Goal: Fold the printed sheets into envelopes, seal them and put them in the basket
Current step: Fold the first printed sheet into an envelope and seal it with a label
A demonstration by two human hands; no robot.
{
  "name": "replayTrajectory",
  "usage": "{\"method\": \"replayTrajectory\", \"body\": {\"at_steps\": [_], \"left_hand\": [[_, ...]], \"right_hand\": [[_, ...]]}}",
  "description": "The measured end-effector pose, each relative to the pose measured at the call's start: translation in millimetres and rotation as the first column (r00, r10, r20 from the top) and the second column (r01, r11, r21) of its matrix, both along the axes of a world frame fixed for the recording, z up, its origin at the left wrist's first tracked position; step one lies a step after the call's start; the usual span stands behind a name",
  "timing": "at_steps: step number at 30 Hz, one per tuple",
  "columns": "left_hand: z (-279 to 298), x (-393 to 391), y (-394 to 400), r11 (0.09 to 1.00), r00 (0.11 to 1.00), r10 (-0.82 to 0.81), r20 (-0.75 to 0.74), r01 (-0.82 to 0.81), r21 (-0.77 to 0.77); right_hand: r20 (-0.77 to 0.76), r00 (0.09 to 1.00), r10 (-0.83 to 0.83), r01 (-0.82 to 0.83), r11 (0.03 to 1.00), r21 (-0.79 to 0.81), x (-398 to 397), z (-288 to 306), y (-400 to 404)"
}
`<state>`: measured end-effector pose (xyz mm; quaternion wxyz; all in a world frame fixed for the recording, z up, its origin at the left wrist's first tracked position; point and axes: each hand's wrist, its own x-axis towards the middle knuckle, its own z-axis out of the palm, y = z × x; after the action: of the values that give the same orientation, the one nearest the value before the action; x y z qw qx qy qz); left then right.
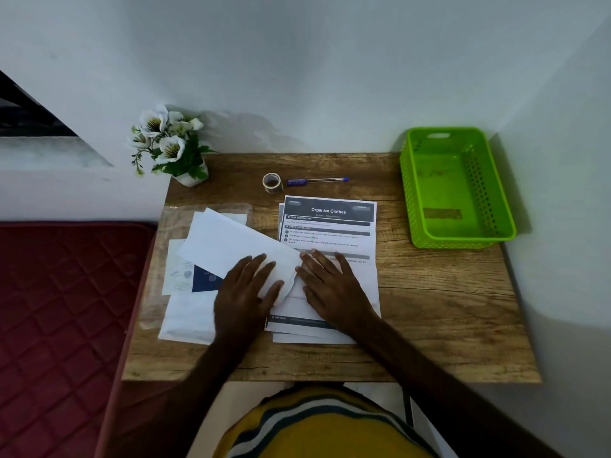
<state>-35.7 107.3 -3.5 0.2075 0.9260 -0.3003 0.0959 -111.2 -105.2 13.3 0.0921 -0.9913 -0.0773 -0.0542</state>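
Note:
A stack of printed sheets (329,223) headed "Organize Clothes" lies in the middle of the wooden table (429,309). A white envelope (231,246) lies slantwise across the stack's left edge. My left hand (248,289) rests on the envelope's right end, its thumb curled round the paper edge. My right hand (330,285) presses flat on the sheets just right of it, fingers straight. More white envelopes (188,319) and a blue-and-white card (195,276) lie at the left. The green basket (496,206) stands empty at the back right.
A roll of clear tape (271,182) and a blue pen (317,181) lie behind the sheets. A pot of white artificial flowers (172,143) stands at the back left corner. A red mattress (59,292) lies left of the table; walls close in behind and right.

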Motion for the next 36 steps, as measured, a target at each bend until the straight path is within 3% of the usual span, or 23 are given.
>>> {"method": "replayTrajectory", "body": {"at_steps": [4, 14, 17, 19, 21, 27, 36], "left_hand": [[-7.8, -6.4, -11.6, 0.991, 0.988, 0.021, -0.150, -0.001, 0.130], [-14.8, -12.1, -10.7, 0.963, 0.975, 0.046, -0.218, 0.015, 0.269], [-14.8, -11.0, -9.5, 0.963, 0.972, 0.043, -0.233, 0.021, 0.268], [-14.4, -11.5, -10.0, 0.965, 0.972, 0.047, -0.232, 0.016, 0.262], [-13.7, -12.4, -10.8, 0.967, 0.971, 0.050, -0.234, 0.012, 0.256], [-13.1, -11.7, -10.7, 0.965, 0.968, 0.052, -0.246, 0.015, 0.260], [-10.2, -11.2, -12.5, 0.971, 0.966, 0.066, -0.251, -0.004, 0.241]], "right_hand": [[-0.045, 0.999, -0.028, 0.028, 1.000, -0.006, -1.0, -5.9, 0.6], [-0.142, 0.988, -0.051, 0.074, 0.984, 0.160, -6.1, -8.6, -0.3], [-0.121, 0.947, -0.298, 0.322, 0.889, 0.325, -19.5, 2.2, -8.6], [-0.112, 0.862, -0.494, 0.494, 0.768, 0.408, -32.4, 8.7, -25.5], [-0.158, 0.800, -0.578, 0.584, 0.691, 0.427, -41.7, 11.7, -48.5], [-0.408, 0.796, -0.448, 0.596, 0.702, 0.391, -35.8, 14.2, -84.4], [-0.434, 0.811, -0.392, 0.555, 0.749, 0.361, -24.2, 8.9, -87.2]]}}
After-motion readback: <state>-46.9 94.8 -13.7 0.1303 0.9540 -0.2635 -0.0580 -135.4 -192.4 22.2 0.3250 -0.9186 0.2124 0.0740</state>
